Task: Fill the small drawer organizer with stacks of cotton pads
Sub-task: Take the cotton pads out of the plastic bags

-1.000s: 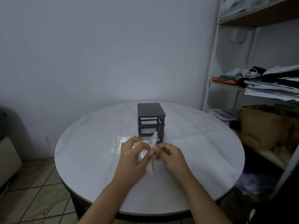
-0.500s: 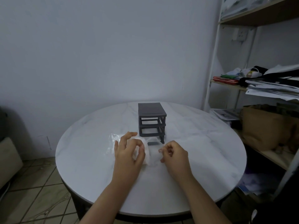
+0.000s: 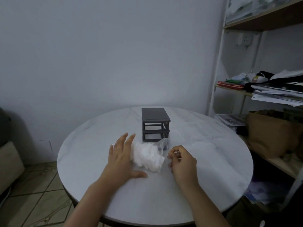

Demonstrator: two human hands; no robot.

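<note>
A small dark grey drawer organizer (image 3: 155, 124) stands on the round white marble table (image 3: 213, 154), its drawer slots open at the front. Just in front of it lies a heap of white cotton pads (image 3: 147, 154) in a clear plastic bag (image 3: 164, 143). My left hand (image 3: 122, 155) lies flat with fingers spread, on the table at the left side of the heap, touching the plastic. My right hand (image 3: 182, 161) is curled to the right of the heap, fingertips pinched close to the bag's edge; whether they hold the plastic is unclear.
A shelf unit (image 3: 262, 95) with papers, cloths and a brown bag (image 3: 272, 135) stands to the right of the table. A pale wall is behind. Tiled floor and a beige cushion (image 3: 9, 163) lie at the left.
My hands have parted from over the bag. The left hand has flattened and spread beside the pads, and the white heap now lies exposed between both hands.
</note>
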